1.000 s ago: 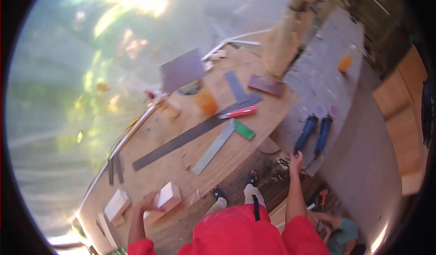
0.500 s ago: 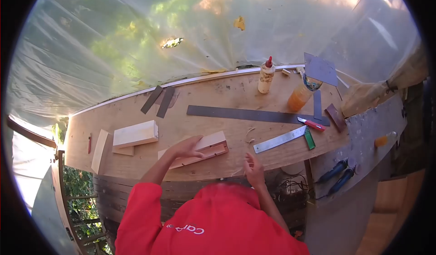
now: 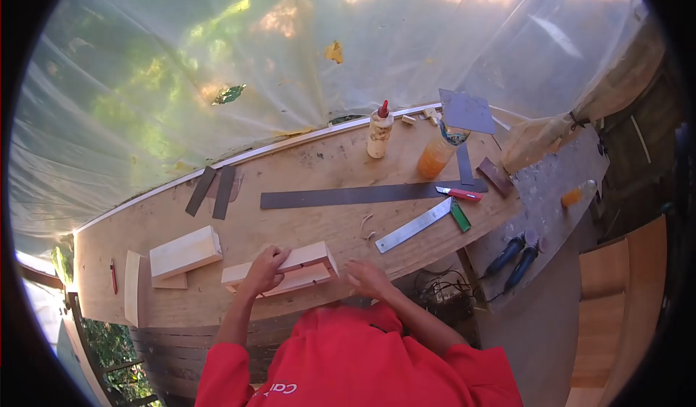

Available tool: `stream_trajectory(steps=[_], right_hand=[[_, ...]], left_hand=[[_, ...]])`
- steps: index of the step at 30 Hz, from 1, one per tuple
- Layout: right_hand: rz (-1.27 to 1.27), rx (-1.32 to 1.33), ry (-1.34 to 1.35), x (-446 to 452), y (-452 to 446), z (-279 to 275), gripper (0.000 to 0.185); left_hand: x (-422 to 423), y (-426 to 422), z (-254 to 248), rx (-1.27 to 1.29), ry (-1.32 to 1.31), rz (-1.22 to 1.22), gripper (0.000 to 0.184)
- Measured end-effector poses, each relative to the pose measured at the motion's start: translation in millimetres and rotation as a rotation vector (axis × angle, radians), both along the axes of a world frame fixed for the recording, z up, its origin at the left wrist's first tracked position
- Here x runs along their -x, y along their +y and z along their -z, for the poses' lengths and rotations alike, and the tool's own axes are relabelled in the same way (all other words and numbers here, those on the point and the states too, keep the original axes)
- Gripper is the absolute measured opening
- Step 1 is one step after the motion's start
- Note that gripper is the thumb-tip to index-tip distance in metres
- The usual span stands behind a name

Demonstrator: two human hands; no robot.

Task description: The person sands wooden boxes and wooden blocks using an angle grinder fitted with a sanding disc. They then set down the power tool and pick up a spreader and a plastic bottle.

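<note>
My left hand (image 3: pixel 266 271) is closed on the top edge of a long, open-sided wooden piece (image 3: pixel 313 257) lying near the front edge of the workbench (image 3: pixel 304 164). My right hand (image 3: pixel 368 278) is just off the right end of that piece, its fingers partly curled; whether it holds anything small is unclear. Left of the piece, a pale wooden block (image 3: pixel 185 251) rests on a thinner board. To the right lie a square with a green handle (image 3: pixel 460 216) and a red utility knife (image 3: pixel 462 194). Behind them stretches a long dark strip (image 3: pixel 348 195).
A glue bottle (image 3: pixel 379 130) and an orange jar (image 3: pixel 437 153) stand toward the back. Two short dark strips (image 3: pixel 223 192), a curved wooden piece (image 3: pixel 135 289) and a red pencil (image 3: pixel 113 276) are at left. Blue-handled tools (image 3: pixel 519 262) lie on the side table (image 3: pixel 554 182).
The view has swung and steadied. My right hand has moved from near the blue-handled tools to beside the wooden piece. My left hand now grips that piece's top edge.
</note>
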State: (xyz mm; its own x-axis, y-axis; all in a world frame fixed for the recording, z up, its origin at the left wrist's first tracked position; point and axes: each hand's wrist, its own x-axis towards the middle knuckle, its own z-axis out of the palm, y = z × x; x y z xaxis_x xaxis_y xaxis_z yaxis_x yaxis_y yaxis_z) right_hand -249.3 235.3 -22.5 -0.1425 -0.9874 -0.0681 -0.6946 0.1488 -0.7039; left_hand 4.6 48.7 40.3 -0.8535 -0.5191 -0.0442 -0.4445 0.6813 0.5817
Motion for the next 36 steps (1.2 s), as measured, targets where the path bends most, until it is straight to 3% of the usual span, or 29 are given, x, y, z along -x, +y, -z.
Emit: stream_trajectory(steps=[3,6,8,12,17,20,22,23,25,26,28,29,33,34,35,36], right_hand=[[0.427,0.003,-0.143,78,-9,-34,0.049],[0.842,0.375,-0.288,167,-35,-57,0.064],[0.91,0.449,-0.192,218,-50,-78,0.081],[0.889,0.568,-0.126,275,-87,-97,0.103],[0.738,0.64,-0.102,298,-117,-100,0.094],[0.792,0.501,-0.098,289,-115,-110,0.093],[0.716,0.739,-0.017,282,-106,-118,0.085],[0.696,0.743,-0.025,280,-102,-128,0.085],[0.524,0.55,-0.219,259,-79,-171,0.072],[0.52,0.546,-0.224,251,-70,-184,0.072],[0.274,0.511,-0.266,235,-59,-205,0.063],[0.187,0.52,-0.246,226,-55,-210,0.067],[-0.069,0.457,-0.378,185,-40,-207,0.08],[-0.069,0.395,-0.593,177,-36,-195,0.082],[-0.076,0.398,-0.596,175,-34,-188,0.082],[-0.093,0.272,-0.847,173,-32,-183,0.084]], left_hand=[[12,-1,5,-0.041,-0.046,0.069,0.059],[27,2,11,0.026,-0.164,0.133,0.058],[38,7,12,0.034,-0.298,0.239,0.056],[49,19,41,0.147,-0.385,0.301,0.049],[59,33,41,0.241,-0.444,0.154,0.042],[76,49,22,0.255,-0.367,-0.051,0.044],[96,59,2,0.074,-0.072,-0.175,0.046],[110,65,-9,0.078,-0.071,-0.196,0.046],[147,77,-40,0.013,0.172,-0.182,0.052],[168,83,-61,0.031,0.228,-0.178,0.059],[213,91,-98,0.034,0.372,-0.21,0.079],[231,95,-110,0.015,0.459,-0.25,0.091],[270,103,-130,-0.067,0.687,-0.316,0.107],[271,104,-133,-0.119,0.653,-0.329,0.107],[271,104,-135,-0.172,0.619,-0.34,0.108],[269,103,-131,-0.165,0.616,-0.341,0.108]])
